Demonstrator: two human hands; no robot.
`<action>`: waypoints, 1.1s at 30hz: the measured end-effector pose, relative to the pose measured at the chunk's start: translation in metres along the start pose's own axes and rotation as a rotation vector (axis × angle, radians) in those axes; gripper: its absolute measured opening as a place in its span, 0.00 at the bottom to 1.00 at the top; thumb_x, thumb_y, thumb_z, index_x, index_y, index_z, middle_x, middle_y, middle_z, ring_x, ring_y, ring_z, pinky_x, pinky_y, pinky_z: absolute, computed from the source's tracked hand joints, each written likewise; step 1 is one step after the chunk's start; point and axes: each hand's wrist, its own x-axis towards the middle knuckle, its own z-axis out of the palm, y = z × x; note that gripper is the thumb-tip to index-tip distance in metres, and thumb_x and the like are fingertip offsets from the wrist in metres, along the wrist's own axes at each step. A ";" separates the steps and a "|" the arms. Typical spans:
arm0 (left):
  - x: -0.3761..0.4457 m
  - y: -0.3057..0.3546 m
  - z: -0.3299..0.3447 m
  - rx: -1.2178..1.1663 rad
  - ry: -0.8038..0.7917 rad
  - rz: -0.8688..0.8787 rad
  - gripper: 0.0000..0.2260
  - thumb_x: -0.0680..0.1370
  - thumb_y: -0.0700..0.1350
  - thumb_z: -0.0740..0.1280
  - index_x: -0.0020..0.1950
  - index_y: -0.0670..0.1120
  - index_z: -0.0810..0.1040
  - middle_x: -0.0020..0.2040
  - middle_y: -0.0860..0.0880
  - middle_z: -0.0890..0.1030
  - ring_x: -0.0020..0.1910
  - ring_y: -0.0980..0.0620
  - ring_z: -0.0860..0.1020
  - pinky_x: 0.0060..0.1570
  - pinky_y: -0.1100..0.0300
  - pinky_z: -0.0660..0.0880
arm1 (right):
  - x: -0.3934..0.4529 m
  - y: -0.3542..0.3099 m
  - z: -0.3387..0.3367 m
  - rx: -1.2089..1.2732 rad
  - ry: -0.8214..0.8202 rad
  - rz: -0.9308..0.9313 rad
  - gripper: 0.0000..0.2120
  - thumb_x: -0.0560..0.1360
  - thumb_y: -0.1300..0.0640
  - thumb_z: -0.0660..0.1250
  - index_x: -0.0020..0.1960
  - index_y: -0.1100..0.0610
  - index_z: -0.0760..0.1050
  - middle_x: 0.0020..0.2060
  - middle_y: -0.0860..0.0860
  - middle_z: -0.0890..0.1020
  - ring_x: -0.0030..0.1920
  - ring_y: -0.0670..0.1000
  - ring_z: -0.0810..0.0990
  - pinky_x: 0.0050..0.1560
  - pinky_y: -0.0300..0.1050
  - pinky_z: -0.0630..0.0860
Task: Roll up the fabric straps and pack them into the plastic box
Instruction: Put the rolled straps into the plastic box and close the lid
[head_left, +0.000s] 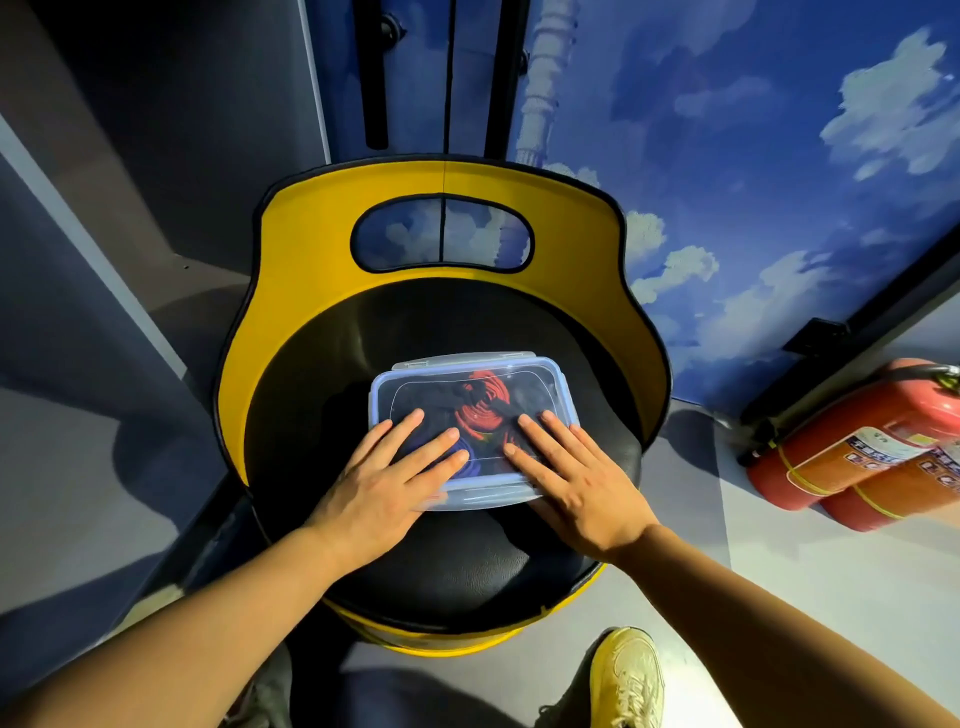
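- Both hands lie flat with fingers spread: left hand (387, 486) and right hand (574, 480) press the clear plastic box with the blue-rimmed lid (470, 387), mid-frame on the black round chair seat (457, 566).
- Red and dark rolled fabric straps (480, 402) show through the lid; soft, springy stuff, I'd guess.
- Box looks light and slick, so grab the side rims, not the lid.
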 end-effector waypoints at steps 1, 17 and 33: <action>0.000 -0.001 -0.002 -0.007 -0.028 0.000 0.23 0.82 0.55 0.57 0.77 0.53 0.67 0.77 0.52 0.68 0.78 0.39 0.62 0.70 0.37 0.67 | -0.001 -0.002 -0.003 0.008 -0.011 0.006 0.32 0.83 0.38 0.54 0.82 0.48 0.51 0.82 0.52 0.52 0.81 0.58 0.46 0.79 0.59 0.53; -0.001 -0.008 -0.012 -0.115 -0.112 0.010 0.24 0.84 0.58 0.51 0.81 0.58 0.58 0.81 0.56 0.57 0.82 0.47 0.48 0.78 0.47 0.46 | 0.002 0.001 0.000 0.061 -0.009 0.034 0.25 0.85 0.43 0.49 0.81 0.44 0.52 0.81 0.49 0.53 0.81 0.55 0.45 0.78 0.56 0.49; 0.008 -0.004 -0.019 -0.178 0.003 -0.035 0.22 0.79 0.57 0.62 0.73 0.55 0.74 0.76 0.55 0.70 0.78 0.46 0.63 0.75 0.43 0.61 | 0.000 0.026 0.001 0.148 0.159 0.049 0.30 0.82 0.42 0.61 0.77 0.58 0.65 0.78 0.57 0.64 0.79 0.58 0.60 0.78 0.54 0.60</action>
